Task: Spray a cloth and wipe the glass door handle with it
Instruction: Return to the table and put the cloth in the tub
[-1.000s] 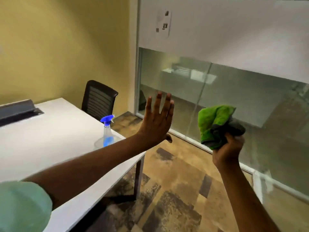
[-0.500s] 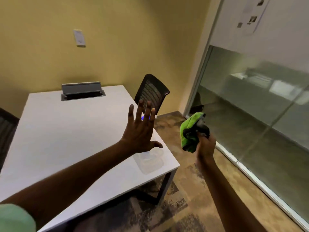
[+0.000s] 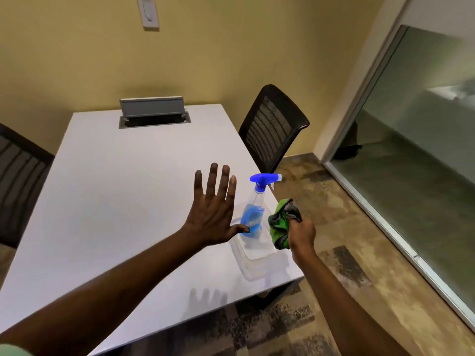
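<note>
The left hand [image 3: 214, 217] was raised flat above the surface [image 3: 123, 201], its fingers [image 3: 212, 182] straight and spread apart, holding nothing, the thumb pointing toward the spray bottle [image 3: 253, 211]. The right hand [image 3: 302, 233] was closed tight, its fingers clamped on a crumpled green cloth [image 3: 281, 226] with a soft, nappy texture and a grey fold at the top; those fingers were mostly hidden behind the cloth and the back of the hand.

The spray bottle stood upright between the two hands, just right of the left thumb tip and just left of the cloth. Its body was clear plastic, tapering to a narrow neck, with blue liquid low inside and a glossy blue trigger head whose nozzle pointed right. It stood in a shallow clear plastic tray [image 3: 257, 263], faint and hard to trace against the white top.

The surface was smooth, white and slightly glossy, showing a dim reflection of the left fingers near its front edge. Beyond the fingers lay a grey metal cable hatch [image 3: 154, 113], its lid propped up. A black mesh-backed chair [image 3: 272, 127] stood beyond the right hand. The frosted glass wall [image 3: 424, 140] ran along the right, cut off by the frame; no door handle could be made out.
</note>
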Available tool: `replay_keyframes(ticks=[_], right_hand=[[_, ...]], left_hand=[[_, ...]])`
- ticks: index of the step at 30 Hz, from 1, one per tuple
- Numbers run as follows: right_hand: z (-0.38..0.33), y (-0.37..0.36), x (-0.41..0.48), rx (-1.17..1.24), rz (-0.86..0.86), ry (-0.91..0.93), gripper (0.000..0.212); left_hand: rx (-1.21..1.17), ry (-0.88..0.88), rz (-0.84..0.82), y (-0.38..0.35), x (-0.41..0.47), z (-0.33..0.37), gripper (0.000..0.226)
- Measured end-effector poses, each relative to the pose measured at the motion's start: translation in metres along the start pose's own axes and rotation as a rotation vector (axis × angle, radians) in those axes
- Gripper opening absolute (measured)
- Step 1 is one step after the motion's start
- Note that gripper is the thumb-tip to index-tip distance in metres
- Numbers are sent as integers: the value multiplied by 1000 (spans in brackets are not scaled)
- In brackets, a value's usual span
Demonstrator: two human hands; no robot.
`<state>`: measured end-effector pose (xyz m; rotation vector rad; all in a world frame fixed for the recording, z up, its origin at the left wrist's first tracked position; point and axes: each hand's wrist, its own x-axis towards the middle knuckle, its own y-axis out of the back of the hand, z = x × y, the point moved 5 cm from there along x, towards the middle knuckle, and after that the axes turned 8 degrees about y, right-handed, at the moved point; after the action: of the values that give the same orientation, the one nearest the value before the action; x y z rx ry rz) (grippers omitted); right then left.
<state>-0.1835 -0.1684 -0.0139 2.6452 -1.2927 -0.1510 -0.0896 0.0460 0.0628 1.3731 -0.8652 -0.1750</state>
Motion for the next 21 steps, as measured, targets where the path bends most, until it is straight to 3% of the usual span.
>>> replay_keyframes(ticks=[4, 10, 14, 18, 21], right_hand=[[35, -45, 4, -562, -236, 145, 18], [88, -107, -12, -1219, -401, 285, 31], [97, -129, -8, -1332, -447, 226, 20], [90, -128, 8, -1406, -378, 204, 17], [98, -124, 6, -1405, -327, 119, 30]], left_hand=[[-20, 1, 5, -35, 4, -6, 116], [11, 9, -14, -72, 2, -16, 118], [21, 13, -10, -80, -2, -25, 118], [-16, 20, 4, -81, -3, -31, 117], [-33, 36, -8, -81, -3, -33, 116]])
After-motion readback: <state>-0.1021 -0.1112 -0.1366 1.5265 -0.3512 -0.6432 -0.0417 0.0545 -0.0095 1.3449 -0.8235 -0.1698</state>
